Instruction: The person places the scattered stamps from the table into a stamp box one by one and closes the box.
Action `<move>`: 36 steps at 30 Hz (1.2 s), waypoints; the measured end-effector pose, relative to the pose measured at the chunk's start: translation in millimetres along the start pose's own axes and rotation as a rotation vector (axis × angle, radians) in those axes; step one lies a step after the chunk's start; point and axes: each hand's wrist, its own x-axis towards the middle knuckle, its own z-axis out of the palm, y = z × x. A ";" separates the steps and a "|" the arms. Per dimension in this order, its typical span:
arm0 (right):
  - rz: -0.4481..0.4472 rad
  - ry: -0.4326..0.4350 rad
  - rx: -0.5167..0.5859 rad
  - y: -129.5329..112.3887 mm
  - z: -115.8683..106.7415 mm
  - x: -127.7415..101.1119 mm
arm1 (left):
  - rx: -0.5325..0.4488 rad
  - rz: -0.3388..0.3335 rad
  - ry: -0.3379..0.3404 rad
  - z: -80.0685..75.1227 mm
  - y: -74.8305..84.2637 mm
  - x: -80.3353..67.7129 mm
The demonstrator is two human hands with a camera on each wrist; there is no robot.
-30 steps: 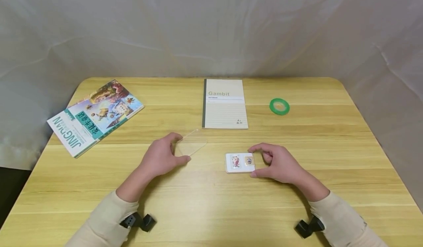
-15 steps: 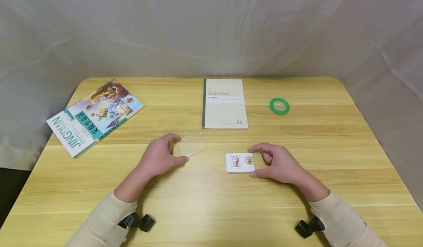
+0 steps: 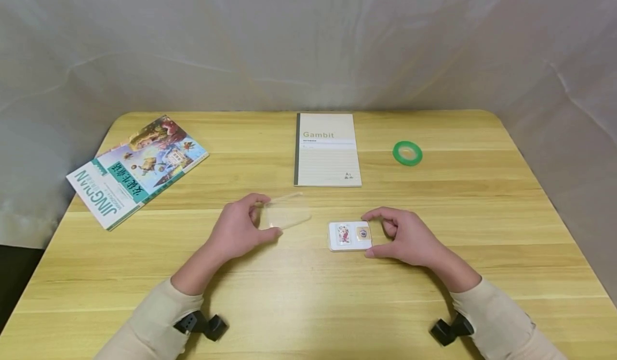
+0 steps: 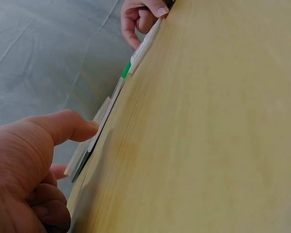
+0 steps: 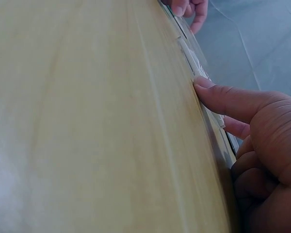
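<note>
My left hand (image 3: 238,229) pinches a clear, thin, rectangular plastic cover (image 3: 289,211) between thumb and fingers. In the left wrist view the cover (image 4: 79,158) shows edge-on, raised off the tabletop. To its right, a small flat white case (image 3: 354,246) lies on the table. On it sit a little colourful picture piece (image 3: 344,234) and a gold-toned square piece (image 3: 363,233) with a dark round centre. My right hand (image 3: 407,238) grips the case's right end, thumb at the near edge and a finger at the far one. The cover and the case are apart.
Behind the hands lies a Gambit notebook (image 3: 328,156). A green tape roll (image 3: 407,153) is at the back right, and a colourful book (image 3: 140,170) lies aslant on the left. The wooden table (image 3: 308,306) ends at a pale cloth backdrop (image 3: 308,44).
My left hand has shifted slightly right with the clear cover, bringing it nearer the white case, and the cover's angle has changed. My right hand and the case have stayed put.
</note>
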 end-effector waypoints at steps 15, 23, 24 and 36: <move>0.003 -0.002 -0.001 -0.4 -0.8 0.4 | -0.163 0.030 0.037 19.0 15.6 1.8; 0.006 -0.002 0.009 -0.2 -0.3 0.7 | -0.218 0.066 0.049 30.9 16.7 3.5; 0.006 -0.002 0.010 -0.2 -0.3 0.7 | -0.222 0.074 0.049 32.3 16.9 4.0; 0.006 -0.004 0.012 1.6 0.1 0.0 | -0.199 0.074 -0.012 44.7 31.0 8.7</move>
